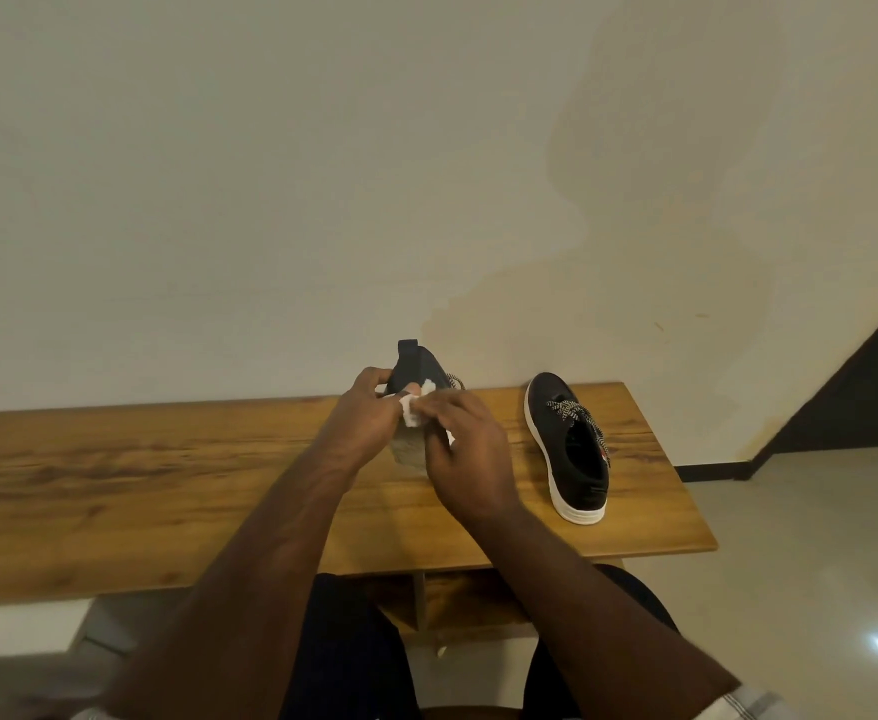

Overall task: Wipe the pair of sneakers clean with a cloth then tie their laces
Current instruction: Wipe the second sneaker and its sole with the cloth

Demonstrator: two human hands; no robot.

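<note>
A black sneaker (417, 367) stands tipped up on the wooden table (166, 485), heel uppermost, its pale sole (408, 453) facing me. My left hand (369, 413) grips it from the left side. My right hand (470, 454) presses a white cloth (418, 407) against the shoe; most of the cloth is hidden under my fingers. The second black sneaker (572, 449) with a white sole lies flat to the right, its black-and-white laces (574, 415) loose across the tongue.
The table runs along a plain cream wall (322, 174). Its right edge ends just past the second sneaker, with tiled floor (816, 537) beyond. My knees sit under the table's front edge.
</note>
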